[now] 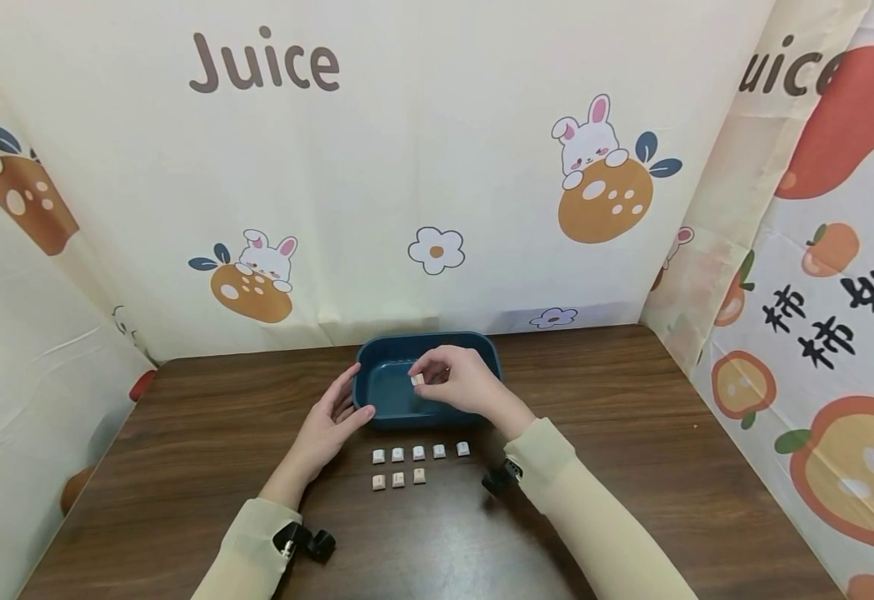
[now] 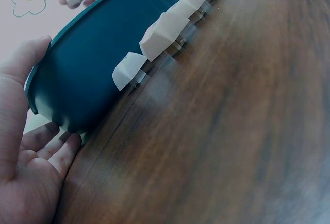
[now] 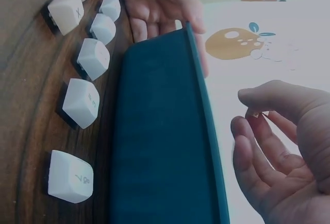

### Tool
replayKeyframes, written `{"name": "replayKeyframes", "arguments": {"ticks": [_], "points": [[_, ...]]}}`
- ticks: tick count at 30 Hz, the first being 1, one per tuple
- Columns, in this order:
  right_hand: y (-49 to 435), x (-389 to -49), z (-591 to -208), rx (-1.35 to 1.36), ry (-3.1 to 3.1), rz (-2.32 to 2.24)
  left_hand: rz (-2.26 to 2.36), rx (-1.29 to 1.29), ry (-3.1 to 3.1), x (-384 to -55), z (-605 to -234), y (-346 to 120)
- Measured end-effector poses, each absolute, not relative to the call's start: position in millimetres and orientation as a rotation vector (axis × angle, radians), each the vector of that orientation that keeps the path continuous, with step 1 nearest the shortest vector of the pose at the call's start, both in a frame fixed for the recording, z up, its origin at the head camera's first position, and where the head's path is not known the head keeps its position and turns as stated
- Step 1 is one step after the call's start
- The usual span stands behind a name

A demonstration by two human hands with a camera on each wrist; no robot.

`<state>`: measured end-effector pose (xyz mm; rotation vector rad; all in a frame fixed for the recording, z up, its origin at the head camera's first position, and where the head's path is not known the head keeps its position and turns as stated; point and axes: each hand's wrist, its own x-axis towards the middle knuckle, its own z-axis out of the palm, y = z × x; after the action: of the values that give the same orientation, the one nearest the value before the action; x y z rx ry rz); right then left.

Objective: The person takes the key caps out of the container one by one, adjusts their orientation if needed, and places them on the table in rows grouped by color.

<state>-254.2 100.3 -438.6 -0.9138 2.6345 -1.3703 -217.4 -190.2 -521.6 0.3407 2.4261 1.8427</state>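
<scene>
A dark teal plastic tray stands near the back of the table. At its left end my left hand holds it, thumb at the near rim and fingers at the left wall; the left wrist view shows fingertips by its lower edge. Over the tray's inside, my right hand pinches a small white keycap between thumb and fingers. Part of the tray's inside is hidden behind this hand. In front of the tray several white keycaps sit in two rows, on small clear bases in the left wrist view.
The brown wooden table carries the tray and keycaps. A printed cloth hangs right behind the tray, and more cloth closes off the sides. A black wrist camera is strapped to each sleeve.
</scene>
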Motion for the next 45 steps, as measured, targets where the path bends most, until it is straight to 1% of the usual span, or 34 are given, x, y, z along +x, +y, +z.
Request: {"name": "replayKeyframes", "arguments": {"ticks": [6,13,20,25,32,45], "points": [[108.5,-239.0,-437.9,-0.928,2.618,-1.436,1.848,0.343,2.427,-217.7,-523.1,-190.3],[116.0,-211.9,-440.6,-0.947,2.510,-1.516,1.862,0.364,2.416,-218.7,-522.5,-190.4],[118.2,-181.2,-449.4,-0.893,2.452,-1.516,1.854,0.370,2.421,-218.1,-522.4,-191.8],[120.2,-166.5,-460.2,-0.878,2.469,-1.502,1.857,0.377,2.417,-217.9,-521.8,-192.3],[126.9,-156.5,-474.2,-0.920,2.549,-1.411,1.865,0.375,2.411,-218.5,-520.0,-190.6],[125.6,-150.1,-486.8,-0.846,2.636,-1.298,1.856,0.365,2.418,-218.2,-519.8,-190.4]]}}
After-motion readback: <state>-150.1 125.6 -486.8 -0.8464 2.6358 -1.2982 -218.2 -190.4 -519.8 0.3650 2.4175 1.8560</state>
